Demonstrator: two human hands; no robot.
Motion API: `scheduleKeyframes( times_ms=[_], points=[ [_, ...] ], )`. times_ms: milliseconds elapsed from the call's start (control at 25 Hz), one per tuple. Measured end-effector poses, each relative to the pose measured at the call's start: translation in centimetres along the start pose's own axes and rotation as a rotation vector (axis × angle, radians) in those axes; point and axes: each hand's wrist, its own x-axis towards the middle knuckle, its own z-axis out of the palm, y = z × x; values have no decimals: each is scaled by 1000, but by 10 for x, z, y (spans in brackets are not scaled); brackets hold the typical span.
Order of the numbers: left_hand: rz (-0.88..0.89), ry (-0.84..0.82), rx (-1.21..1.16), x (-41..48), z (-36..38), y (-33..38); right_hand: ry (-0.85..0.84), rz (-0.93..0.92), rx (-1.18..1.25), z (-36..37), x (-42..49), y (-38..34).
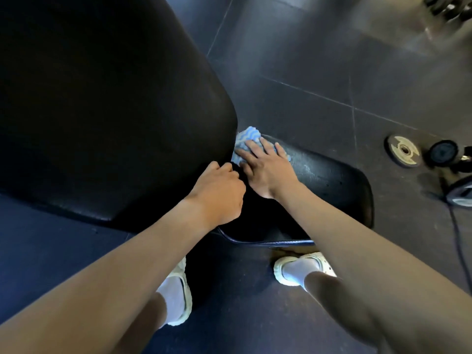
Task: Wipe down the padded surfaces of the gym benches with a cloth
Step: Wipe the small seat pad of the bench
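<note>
A large black padded backrest (102,111) fills the upper left. Below and right of it lies the smaller black seat pad (329,180) of the same bench. A blue-and-white cloth (249,137) sits at the seat pad's far end, in the gap by the backrest. My right hand (265,167) presses flat on the cloth with straight, spread fingers. My left hand (219,192) is curled at the lower corner of the backrest, its fingertips hidden in the dark gap; whether it grips the pad edge is unclear.
Dark tiled floor (319,60) surrounds the bench. Two small weight plates (404,150) lie on the floor at the right beside a metal stand base and a cable (457,226). My feet in white shoes (301,269) stand just in front of the seat.
</note>
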Motion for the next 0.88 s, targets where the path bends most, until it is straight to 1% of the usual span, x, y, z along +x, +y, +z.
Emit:
scheduleKeyframes(
  times_ms=[80,120,240,320,400,520,600,680,800,880],
  points=[
    [-15,-14,-52,7,-5,-2,-14,76,-13,-3,12,-13],
    [-18,-10,-63,9,-7,-3,-27,51,-32,-4,9,-18],
    [22,-40,-67,8,-13,-5,-115,-174,-46,-5,-21,-18],
    [44,-40,-64,1,-13,-6,-154,-262,-47,-11,-27,-9],
    [60,-20,-63,-2,-12,-9,-152,-226,-43,-15,-4,-1],
    [51,-39,-116,2,-12,-11,-105,-59,-48,-17,33,-7],
    [29,-63,-179,8,-15,-13,-102,-1,-29,-17,35,-17],
    [17,-61,-210,13,-17,-14,-118,-68,-38,-14,17,-21],
    [27,-75,-207,19,-17,-15,-158,-271,-14,-16,-15,-11],
    [25,-77,-208,21,-18,-14,-169,-302,-48,-18,-11,3]
  ],
)
